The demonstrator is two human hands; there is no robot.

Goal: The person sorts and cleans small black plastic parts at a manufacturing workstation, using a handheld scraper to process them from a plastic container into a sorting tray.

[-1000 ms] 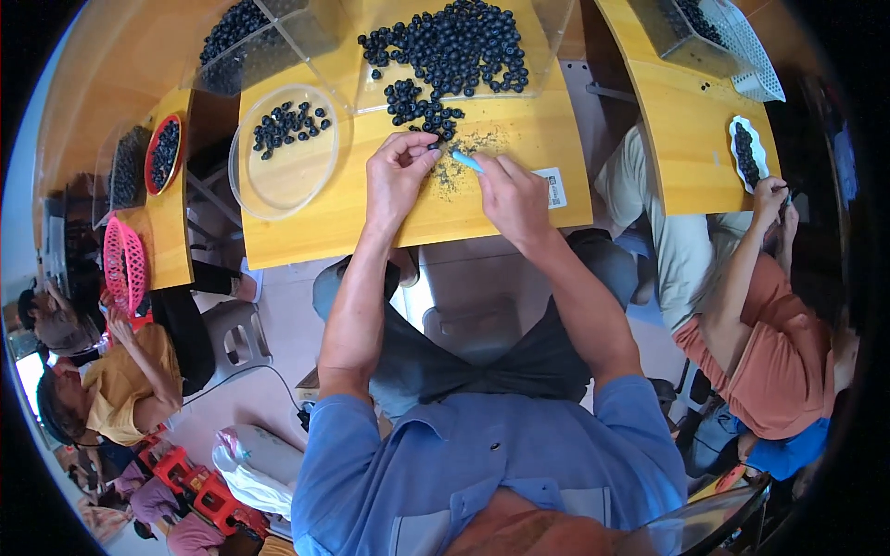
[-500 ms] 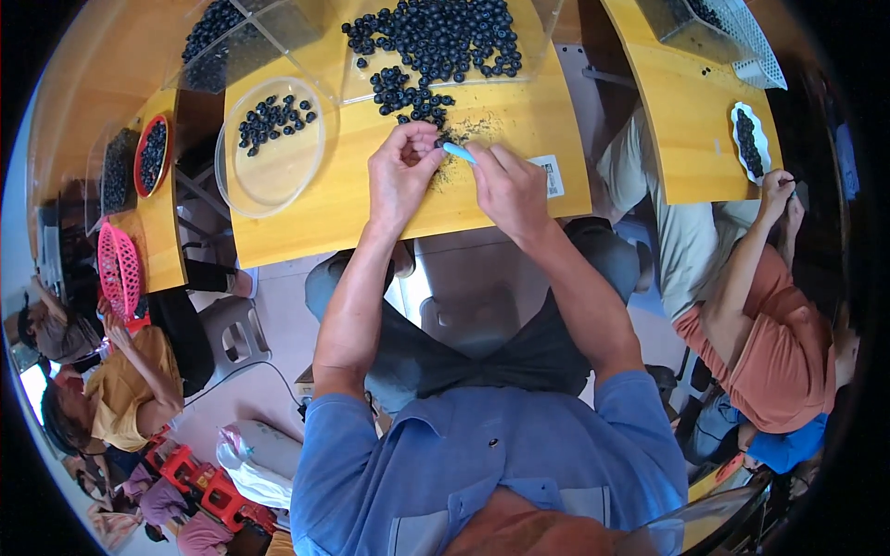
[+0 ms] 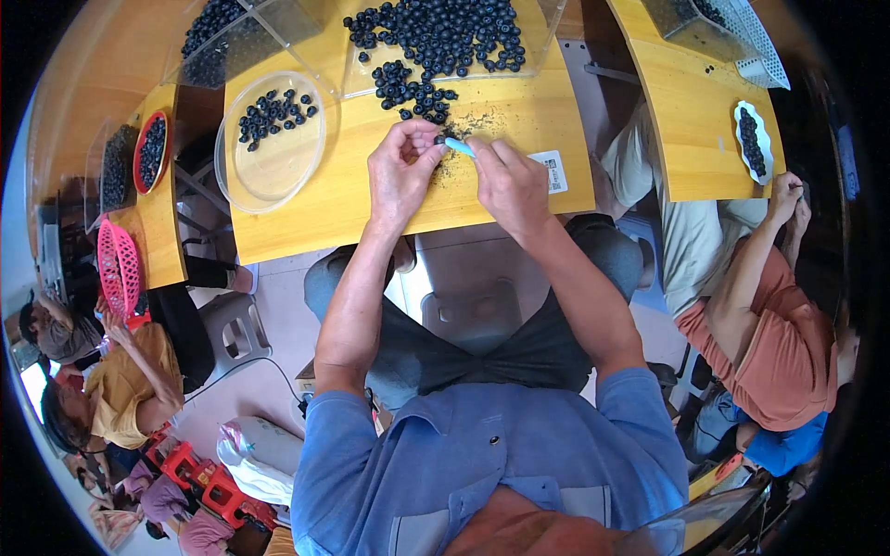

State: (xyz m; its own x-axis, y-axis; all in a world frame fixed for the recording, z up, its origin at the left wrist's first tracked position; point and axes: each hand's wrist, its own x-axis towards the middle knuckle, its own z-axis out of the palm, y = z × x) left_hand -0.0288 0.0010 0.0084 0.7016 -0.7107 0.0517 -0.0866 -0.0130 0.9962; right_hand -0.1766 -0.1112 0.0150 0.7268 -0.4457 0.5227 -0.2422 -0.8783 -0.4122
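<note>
Both our hands sit nearer us now: left hand (image 3: pixel 400 176) pinches a small dark round berry (image 3: pixel 439 140); right hand (image 3: pixel 508 182) grips a light-blue plastic pick (image 3: pixel 458 146) over the yellow wooden table (image 3: pixel 371 199).

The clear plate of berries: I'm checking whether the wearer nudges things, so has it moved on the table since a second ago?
No. The plate keeps its place by the table's left edge.
</note>
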